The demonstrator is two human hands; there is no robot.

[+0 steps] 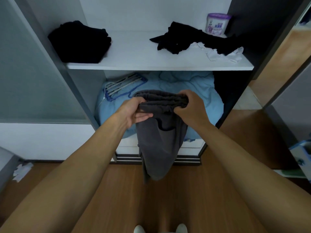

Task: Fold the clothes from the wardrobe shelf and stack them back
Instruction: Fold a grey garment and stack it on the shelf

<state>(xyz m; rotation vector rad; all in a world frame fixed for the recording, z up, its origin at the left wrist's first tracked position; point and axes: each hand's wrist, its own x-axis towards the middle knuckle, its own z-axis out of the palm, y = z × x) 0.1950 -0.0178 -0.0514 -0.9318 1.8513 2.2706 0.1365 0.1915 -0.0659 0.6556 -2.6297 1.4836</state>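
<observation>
Left hand [134, 111] pinches and right hand [191, 108] grips the bunched waistband of grey shorts [161, 135] hanging free above the wood floor [168, 207]; behind, shelf [151, 66] holds 1 folded black pile [79, 42] left, loose black clothes [193, 38] right.

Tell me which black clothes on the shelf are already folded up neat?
The black stack at the left end of the shelf. It sits square and tidy, while the black clothes on the right lie crumpled over white cloth.
</observation>
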